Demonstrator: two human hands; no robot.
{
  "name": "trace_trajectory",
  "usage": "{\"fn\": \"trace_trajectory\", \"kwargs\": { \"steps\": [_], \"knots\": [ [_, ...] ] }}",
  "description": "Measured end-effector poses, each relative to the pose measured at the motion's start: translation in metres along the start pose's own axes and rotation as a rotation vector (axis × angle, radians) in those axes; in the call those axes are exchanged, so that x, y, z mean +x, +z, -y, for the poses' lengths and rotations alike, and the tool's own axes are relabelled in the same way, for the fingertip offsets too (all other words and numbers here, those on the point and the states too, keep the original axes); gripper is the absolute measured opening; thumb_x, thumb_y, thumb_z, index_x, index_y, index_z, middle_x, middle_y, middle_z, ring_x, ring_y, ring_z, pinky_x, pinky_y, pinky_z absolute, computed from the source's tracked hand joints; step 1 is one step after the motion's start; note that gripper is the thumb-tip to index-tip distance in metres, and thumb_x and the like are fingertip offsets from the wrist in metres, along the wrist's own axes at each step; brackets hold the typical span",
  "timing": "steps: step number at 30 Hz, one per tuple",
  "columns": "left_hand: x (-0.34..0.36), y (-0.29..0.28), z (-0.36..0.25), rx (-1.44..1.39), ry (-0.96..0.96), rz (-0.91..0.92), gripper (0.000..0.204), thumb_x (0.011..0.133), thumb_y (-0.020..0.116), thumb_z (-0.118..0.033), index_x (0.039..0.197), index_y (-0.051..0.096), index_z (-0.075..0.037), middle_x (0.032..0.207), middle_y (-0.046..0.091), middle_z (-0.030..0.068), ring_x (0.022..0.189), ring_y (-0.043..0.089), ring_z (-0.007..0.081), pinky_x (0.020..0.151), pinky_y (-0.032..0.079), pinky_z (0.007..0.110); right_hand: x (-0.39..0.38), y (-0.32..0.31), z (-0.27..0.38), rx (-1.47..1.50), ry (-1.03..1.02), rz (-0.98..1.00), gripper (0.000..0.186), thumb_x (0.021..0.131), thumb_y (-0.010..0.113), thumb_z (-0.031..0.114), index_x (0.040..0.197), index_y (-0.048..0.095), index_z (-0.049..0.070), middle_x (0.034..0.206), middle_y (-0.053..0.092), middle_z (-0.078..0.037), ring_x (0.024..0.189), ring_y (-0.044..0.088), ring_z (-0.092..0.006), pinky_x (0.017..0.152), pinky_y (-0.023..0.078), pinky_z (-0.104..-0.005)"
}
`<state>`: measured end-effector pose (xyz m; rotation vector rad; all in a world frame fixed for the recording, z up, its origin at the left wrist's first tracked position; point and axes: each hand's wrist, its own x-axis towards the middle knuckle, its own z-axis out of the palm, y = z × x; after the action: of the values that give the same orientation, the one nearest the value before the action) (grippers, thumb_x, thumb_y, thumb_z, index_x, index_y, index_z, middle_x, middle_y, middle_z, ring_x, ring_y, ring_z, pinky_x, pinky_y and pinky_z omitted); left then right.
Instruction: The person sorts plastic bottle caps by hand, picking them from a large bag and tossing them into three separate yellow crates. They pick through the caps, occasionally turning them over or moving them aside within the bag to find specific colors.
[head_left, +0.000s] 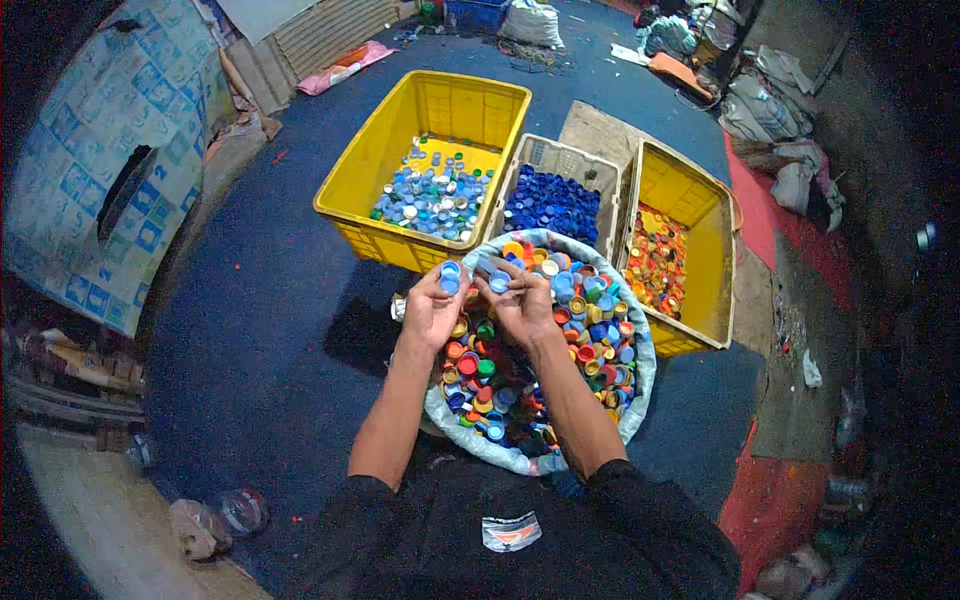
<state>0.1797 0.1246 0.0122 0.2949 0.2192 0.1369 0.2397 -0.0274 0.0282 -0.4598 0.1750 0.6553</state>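
My left hand [434,310] is closed on light blue bottle caps [450,277], held up at the far rim of a round sack. Beside it, my right hand [522,305] grips another light blue bottle cap [499,281] between thumb and fingers. Both hands are above the sack [642,375], whose pale rolled rim surrounds a heap of mixed bottle caps [468,363] in red, orange, green, yellow, white and blue. My forearms hide part of the heap.
Beyond the sack stand a large yellow crate [345,190] with light blue, white and green caps, a pale crate [608,165] of dark blue caps, and a yellow crate [712,250] with orange and red caps. A white sack [532,24] lies at the back.
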Motion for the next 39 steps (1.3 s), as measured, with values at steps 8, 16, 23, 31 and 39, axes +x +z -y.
{"fn": "trace_trajectory", "kwargs": {
  "steps": [8,16,23,31,39],
  "knots": [
    [0.118,0.007,-0.019,0.204,0.048,0.187,0.019,0.077,0.048,0.002,0.093,0.053,0.011,0.099,0.058,0.0164,0.100,0.054,0.0242,0.099,0.039,0.036,0.132,-0.013,0.021,-0.443,-0.190,0.196,0.028,0.073,0.035,-0.009,0.099,0.045,-0.016,0.111,0.050,-0.027,0.111,0.048,-0.0362,0.103,0.038,-0.0467],
    [0.126,-0.005,-0.051,-0.058,0.148,-0.144,0.049,0.076,0.041,0.015,0.122,0.029,0.024,0.131,0.036,0.0300,0.119,0.042,0.0353,0.106,0.032,0.043,0.122,0.052,0.017,-0.191,-0.104,0.091,0.017,0.070,0.030,-0.014,0.083,0.039,-0.010,0.121,0.037,-0.038,0.119,0.038,-0.0489,0.105,0.033,-0.0541],
    [0.076,-0.029,-0.032,0.159,0.159,-0.065,0.048,0.078,0.047,0.009,0.123,0.032,0.020,0.135,0.032,0.0315,0.124,0.040,0.0377,0.106,0.034,0.043,0.060,0.025,0.036,-0.210,-0.188,0.108,0.044,0.073,0.037,-0.013,0.116,0.036,-0.019,0.125,0.043,-0.032,0.117,0.046,-0.0422,0.100,0.042,-0.0470],
    [-0.019,-0.033,0.010,1.100,0.245,-0.119,0.044,0.079,0.067,-0.006,0.116,0.048,0.006,0.110,0.060,0.0149,0.096,0.058,0.0164,0.086,0.046,0.028,-0.065,-0.016,0.029,-0.314,-0.367,0.029,0.052,0.081,0.054,0.004,0.126,0.034,-0.014,0.126,0.046,-0.027,0.114,0.052,-0.0356,0.098,0.045,-0.0428],
    [-0.079,0.006,0.054,1.986,0.580,-0.268,0.056,0.070,0.076,-0.030,0.111,0.052,0.000,0.095,0.061,0.0160,0.088,0.056,0.0326,0.079,0.045,0.041,-0.154,-0.078,-0.009,-0.716,-0.496,-0.308,0.044,0.083,0.047,0.000,0.125,0.039,-0.012,0.115,0.055,-0.024,0.097,0.061,-0.0279,0.081,0.052,-0.0353]
  ]
}}
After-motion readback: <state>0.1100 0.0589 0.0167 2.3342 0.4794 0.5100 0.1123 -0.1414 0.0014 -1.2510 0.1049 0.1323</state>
